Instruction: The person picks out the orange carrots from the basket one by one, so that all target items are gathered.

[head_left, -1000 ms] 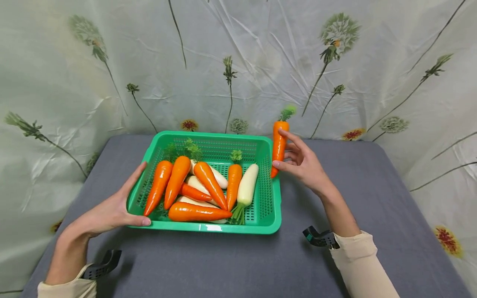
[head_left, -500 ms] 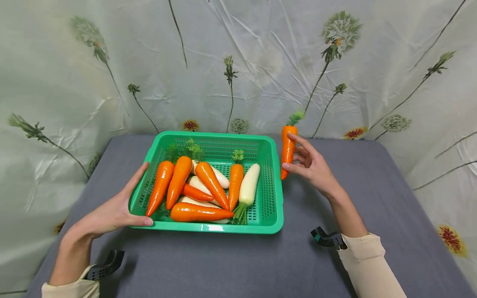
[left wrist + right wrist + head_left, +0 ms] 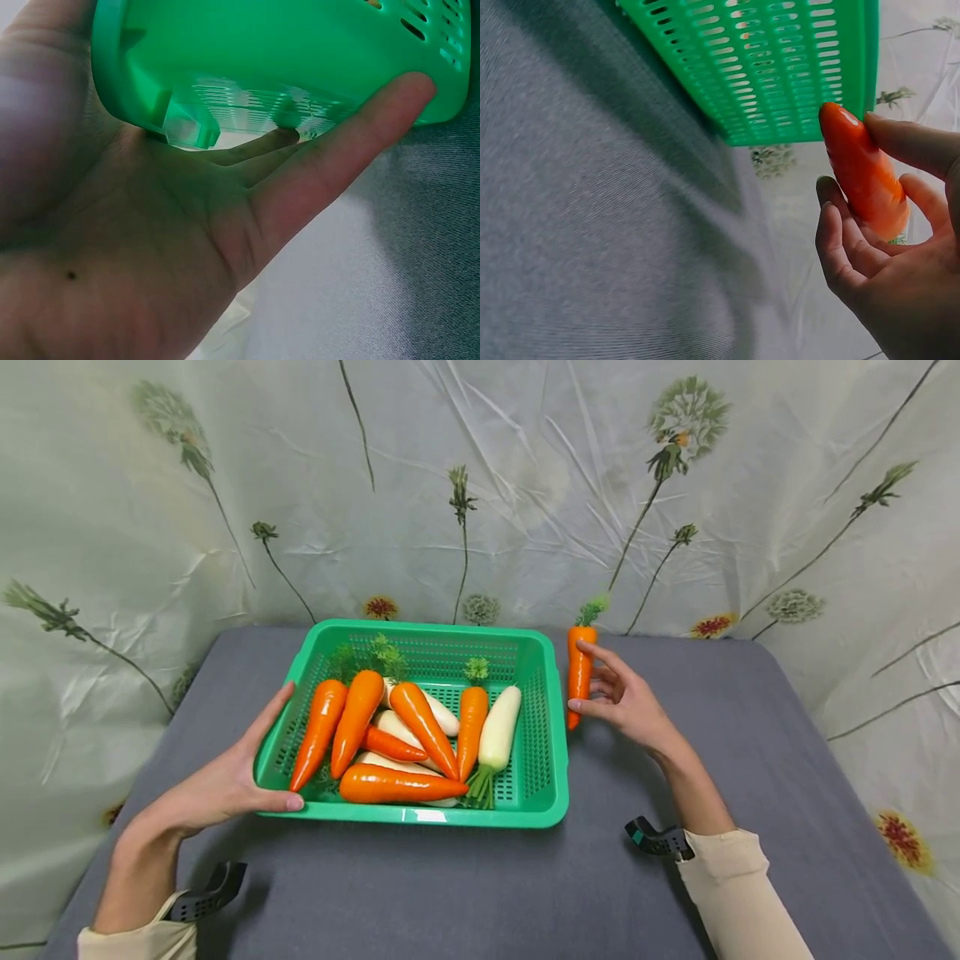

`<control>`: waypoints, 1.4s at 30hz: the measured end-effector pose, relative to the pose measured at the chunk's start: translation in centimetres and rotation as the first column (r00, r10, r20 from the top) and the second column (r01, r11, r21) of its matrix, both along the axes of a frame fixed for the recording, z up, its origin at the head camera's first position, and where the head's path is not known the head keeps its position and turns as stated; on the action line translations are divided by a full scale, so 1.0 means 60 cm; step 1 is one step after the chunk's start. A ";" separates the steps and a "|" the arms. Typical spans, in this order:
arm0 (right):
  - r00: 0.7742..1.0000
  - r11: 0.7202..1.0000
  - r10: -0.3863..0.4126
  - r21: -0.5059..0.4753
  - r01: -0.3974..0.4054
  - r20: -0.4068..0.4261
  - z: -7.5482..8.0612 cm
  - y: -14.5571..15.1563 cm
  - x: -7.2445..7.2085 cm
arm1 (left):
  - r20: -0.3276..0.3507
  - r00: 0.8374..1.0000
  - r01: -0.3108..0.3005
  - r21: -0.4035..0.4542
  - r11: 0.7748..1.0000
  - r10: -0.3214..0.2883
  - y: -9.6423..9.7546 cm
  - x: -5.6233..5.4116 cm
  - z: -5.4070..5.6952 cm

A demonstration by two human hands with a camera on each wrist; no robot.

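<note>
head: right of the basket (image 3: 517, 818), the right hand (image 3: 630, 706) pinches a carrot (image 3: 581, 672), long axis along that side; the left hand (image 3: 227, 781) spans its left end. left wrist: straight fingers (image 3: 330, 166) touch the wall (image 3: 247, 45). right wrist: thumb (image 3: 911, 141) near the tip (image 3: 832, 118).

in the head view, white radishes (image 3: 443, 717) are partly covered by carrots (image 3: 422, 727), and both sleeves (image 3: 738, 897) are cut off below; from the right wrist, the green basket (image 3: 857, 64) is cropped and the leaves (image 3: 898, 240) of the held carrot (image 3: 864, 176) are mostly hidden.
</note>
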State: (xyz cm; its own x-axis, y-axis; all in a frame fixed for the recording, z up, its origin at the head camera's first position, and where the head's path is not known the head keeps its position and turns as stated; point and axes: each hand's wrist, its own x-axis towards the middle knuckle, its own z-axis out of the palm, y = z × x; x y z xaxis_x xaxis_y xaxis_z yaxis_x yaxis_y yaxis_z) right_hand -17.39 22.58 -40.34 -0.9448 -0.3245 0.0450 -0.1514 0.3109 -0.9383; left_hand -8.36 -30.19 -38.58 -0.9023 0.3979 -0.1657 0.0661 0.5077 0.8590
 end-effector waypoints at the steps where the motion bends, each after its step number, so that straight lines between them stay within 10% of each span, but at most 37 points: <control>1: 1.000 1.000 0.001 0.000 -0.001 -0.001 -0.002 0.000 -0.002 | 0.004 1.000 -0.003 0.009 1.000 0.003 0.000 0.000 0.001; 42: 0.994 0.978 -0.029 0.208 0.006 0.107 -0.055 0.035 -0.014 | 0.015 1.000 -0.007 0.035 0.999 0.007 0.002 0.001 -0.002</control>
